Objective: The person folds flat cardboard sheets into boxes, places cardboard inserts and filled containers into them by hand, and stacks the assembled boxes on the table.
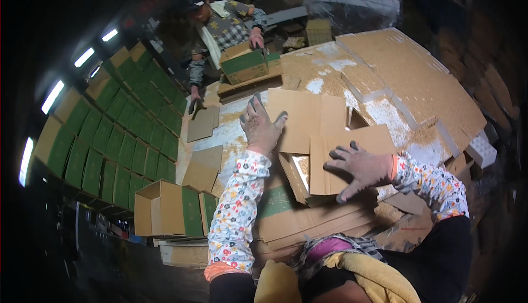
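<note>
In front of me is a cardboard box with its plain brown flaps folded outward, one on the far left and one on the near right. A narrow opening shows between them. My left hand, in a grey-palmed work glove, touches the left edge of the far flap with fingers stretched and thumb apart. Flat on the near flap lies my right hand, gloved too, its fingers spread. Both forearms wear floral sleeves. Beneath the box is a stack of flattened cardboard, with a green-printed part showing.
Rows of green-and-brown boxes are stacked at left. An open box stands near left, beside loose cardboard pieces. Across the table, a co-worker handles a green box. Brown granules cover the far right tabletop.
</note>
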Available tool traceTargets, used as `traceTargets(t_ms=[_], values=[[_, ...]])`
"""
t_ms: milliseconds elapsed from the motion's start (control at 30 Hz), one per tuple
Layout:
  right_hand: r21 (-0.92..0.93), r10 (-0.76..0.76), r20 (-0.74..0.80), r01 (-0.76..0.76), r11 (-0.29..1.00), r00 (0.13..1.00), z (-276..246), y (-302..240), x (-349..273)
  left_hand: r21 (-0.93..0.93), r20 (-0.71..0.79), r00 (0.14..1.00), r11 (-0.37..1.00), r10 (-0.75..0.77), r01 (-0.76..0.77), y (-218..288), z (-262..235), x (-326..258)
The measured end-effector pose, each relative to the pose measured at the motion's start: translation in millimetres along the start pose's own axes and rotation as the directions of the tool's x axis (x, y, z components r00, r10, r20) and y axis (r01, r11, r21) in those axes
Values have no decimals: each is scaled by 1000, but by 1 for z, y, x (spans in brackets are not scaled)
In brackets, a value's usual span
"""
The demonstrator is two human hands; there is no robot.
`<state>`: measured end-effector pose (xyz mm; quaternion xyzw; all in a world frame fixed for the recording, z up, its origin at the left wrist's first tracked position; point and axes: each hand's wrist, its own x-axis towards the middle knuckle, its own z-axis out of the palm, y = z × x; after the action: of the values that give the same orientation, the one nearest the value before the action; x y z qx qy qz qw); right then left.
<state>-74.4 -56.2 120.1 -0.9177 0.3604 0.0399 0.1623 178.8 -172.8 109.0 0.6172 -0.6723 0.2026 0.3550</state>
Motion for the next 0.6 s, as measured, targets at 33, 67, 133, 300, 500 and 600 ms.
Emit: traceTargets(t_ms=[33,67,133,300,500,600], values=[[-124,-55,44,60,990,997,0,-10,-1,-305,409,900,907,-152,291,-17,13,2],[-237,-92,94,112,965,991,4,-18,-3,-443,762,641,648,-92,620,-30,23,3],[-313,-39,79,61,948,996,13,-21,-7,-675,568,814,498,-121,545,-15,33,-3],[-261,-217,-40,200,944,975,-22,-37,1,-570,517,750,488,-413,661,-139,94,-17],[449,-253,-18,234,862,967,30,27,16,-378,394,676,780,622,-498,24,-15,-36],[734,-289,152,88,674,945,23,44,32,-355,884,110,805,455,-475,40,-18,-79]])
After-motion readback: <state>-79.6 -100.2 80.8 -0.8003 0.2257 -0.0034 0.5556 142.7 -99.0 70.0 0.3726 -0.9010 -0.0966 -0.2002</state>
